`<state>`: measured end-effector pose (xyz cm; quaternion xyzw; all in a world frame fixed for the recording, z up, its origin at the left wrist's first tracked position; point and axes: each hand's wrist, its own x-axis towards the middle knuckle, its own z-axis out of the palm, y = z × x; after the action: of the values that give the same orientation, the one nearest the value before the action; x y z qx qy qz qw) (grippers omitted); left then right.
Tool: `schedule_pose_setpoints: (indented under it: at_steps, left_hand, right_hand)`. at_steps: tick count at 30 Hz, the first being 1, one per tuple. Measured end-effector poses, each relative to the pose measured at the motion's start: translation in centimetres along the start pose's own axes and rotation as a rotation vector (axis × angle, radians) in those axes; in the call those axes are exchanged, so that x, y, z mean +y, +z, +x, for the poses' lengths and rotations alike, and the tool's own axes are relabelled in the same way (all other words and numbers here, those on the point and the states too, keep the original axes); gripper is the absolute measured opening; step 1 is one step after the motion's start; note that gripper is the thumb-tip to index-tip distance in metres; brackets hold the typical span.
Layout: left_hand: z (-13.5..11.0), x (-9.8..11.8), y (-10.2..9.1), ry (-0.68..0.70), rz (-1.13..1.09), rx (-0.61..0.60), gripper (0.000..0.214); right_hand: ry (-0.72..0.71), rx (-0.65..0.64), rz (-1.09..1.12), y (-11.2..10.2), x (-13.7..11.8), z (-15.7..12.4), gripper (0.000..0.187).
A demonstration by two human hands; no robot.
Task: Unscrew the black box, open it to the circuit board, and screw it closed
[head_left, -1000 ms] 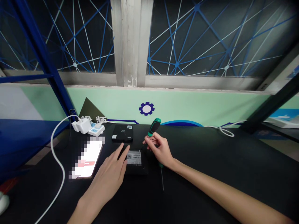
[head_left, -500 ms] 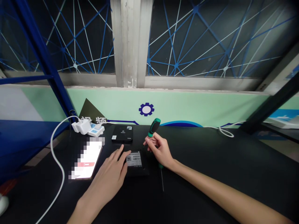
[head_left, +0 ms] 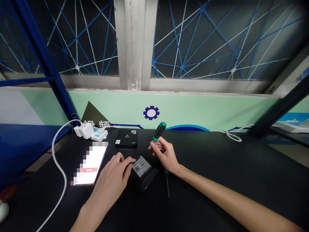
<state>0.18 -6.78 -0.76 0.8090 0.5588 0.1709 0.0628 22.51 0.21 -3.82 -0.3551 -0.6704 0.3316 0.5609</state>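
A small black box with a white label (head_left: 147,181) lies turned at an angle on the dark table, label side up. My left hand (head_left: 116,172) touches its left side with thumb and index finger, the other fingers bent; whether it grips the box is hard to see. In my right hand (head_left: 165,154) is a green and black screwdriver (head_left: 160,130), pinched low with its handle up. Its tip points down beside the box's far corner and is partly hidden by the fingers. Beneath the right wrist lies a second screwdriver (head_left: 167,183), its shaft toward me.
Behind the box sits another flat black box (head_left: 126,138) with stickers. A lit phone (head_left: 90,167) lies on the left. White plugs on a power strip (head_left: 98,133) stand at the back left, with a white cable (head_left: 61,170) curving forward. Another cable (head_left: 234,138) lies back right.
The labelled box has turned on the table, its near edge swinging toward the lower right. My left fingers have drawn in and bent. The right hand and its screwdriver stay about where they were.
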Motion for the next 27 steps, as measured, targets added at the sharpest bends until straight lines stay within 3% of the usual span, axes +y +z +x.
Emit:
schedule_pose_setpoints:
  at_steps: [18,23,27]
  left_hand:
    - [-0.1,0.9,-0.7,0.014,0.008,-0.01,0.021]
    - [-0.2,-0.2,0.7,0.078,0.068,0.068,0.045]
    - [-0.2,-0.4,1.1,0.058,0.077,-0.086,0.052]
  right_hand:
    - [0.009,0.005,0.01,0.0,-0.3,0.0,0.024]
    - [0.01,0.006,0.01,0.0,-0.3,0.0,0.023]
    - [0.011,0.009,0.011,0.0,-0.2,-0.1,0.024]
